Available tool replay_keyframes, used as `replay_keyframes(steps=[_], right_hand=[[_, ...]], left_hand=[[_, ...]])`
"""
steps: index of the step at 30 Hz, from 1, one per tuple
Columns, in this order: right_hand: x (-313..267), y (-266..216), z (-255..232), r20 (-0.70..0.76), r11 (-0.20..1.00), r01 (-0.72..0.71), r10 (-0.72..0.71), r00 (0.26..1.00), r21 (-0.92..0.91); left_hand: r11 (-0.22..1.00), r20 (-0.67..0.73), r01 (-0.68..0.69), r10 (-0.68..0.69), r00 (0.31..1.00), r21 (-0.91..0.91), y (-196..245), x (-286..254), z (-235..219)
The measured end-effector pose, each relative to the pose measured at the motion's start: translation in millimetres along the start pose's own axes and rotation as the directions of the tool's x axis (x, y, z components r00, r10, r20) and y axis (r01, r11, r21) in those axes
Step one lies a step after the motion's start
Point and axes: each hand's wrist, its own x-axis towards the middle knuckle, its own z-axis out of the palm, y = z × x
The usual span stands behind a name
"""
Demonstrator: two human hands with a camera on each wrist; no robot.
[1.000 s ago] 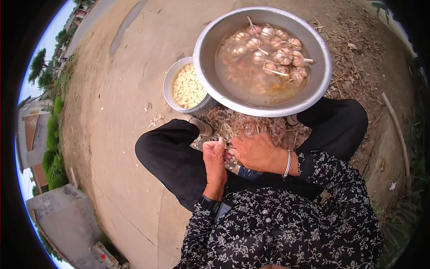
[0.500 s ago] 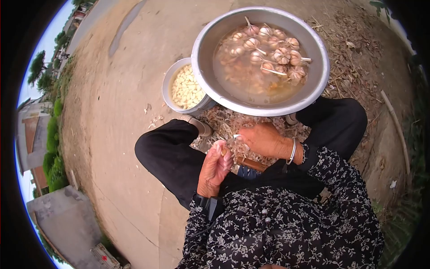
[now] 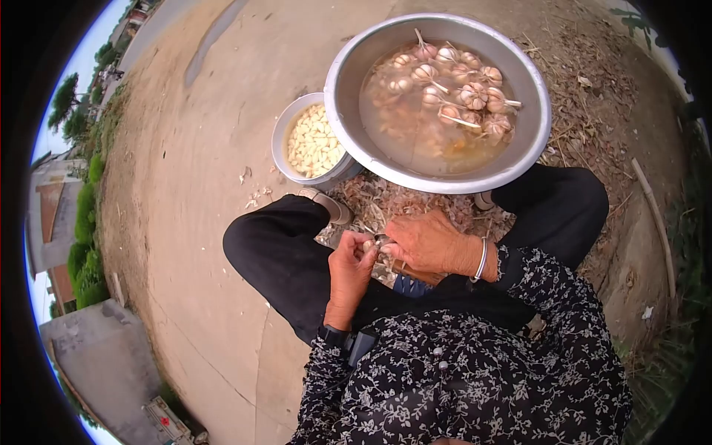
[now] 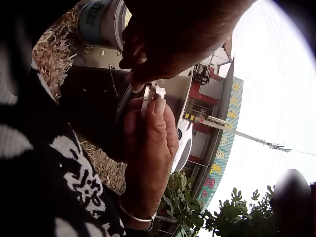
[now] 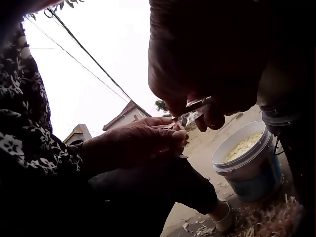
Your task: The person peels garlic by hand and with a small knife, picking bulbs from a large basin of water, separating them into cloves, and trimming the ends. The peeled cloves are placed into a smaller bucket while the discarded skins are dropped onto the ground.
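Pinching a garlic clove [image 3: 368, 245] in a narrow grip, the left hand [image 3: 350, 276] is meeting the right hand [image 3: 432, 243], whose curled fingers are holding a small metal blade [image 5: 197, 105] above the lap [image 3: 389, 302]. Beyond them, papery skins [image 3: 386, 202] are littering the ground [image 3: 215, 193], while farther off a bucket [image 3: 332, 180] of peeled cloves [image 3: 311, 142] is standing at left and garlic bulbs [image 3: 472, 96] are sitting in cloudy water [image 3: 411, 141] in a metal basin [image 3: 343, 93] at right.

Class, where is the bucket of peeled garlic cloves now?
In the head view, the bucket stands on the person's left, just beyond the left shoe and close beside the metal basin.
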Motion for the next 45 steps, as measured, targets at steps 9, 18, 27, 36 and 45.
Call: replay_keyframes(steps=[9, 18, 27, 36, 45], right_hand=[[0, 14, -3, 0.099, 0.992, -0.081, 0.072, 0.992, 0.092], [-2, 37, 16, 0.298, 0.447, -0.288, 0.05, 0.953, 0.847], [-12, 59, 17, 0.159, 0.97, -0.17, 0.198, 0.967, -0.173], [-5, 37, 10, 0.167, 0.946, -0.311, 0.293, 0.941, 0.091], [-1, 82, 6, 0.452, 0.286, -0.501, 0.223, 0.864, 0.817]], left_hand=[[0.996, 0.194, 0.045, -0.029, 0.981, -0.079, 7, -1, -9], [0.187, 0.388, 0.406, -0.128, 0.913, -0.894, -6, -6, 0], [0.054, 0.419, 0.423, -0.076, 0.905, -0.904, -21, 7, -19], [0.495, -0.093, 0.001, -0.164, 0.982, -0.869, 7, 133, -59], [0.486, 0.014, -0.05, 0.128, 0.992, -0.872, 18, 103, -47]])
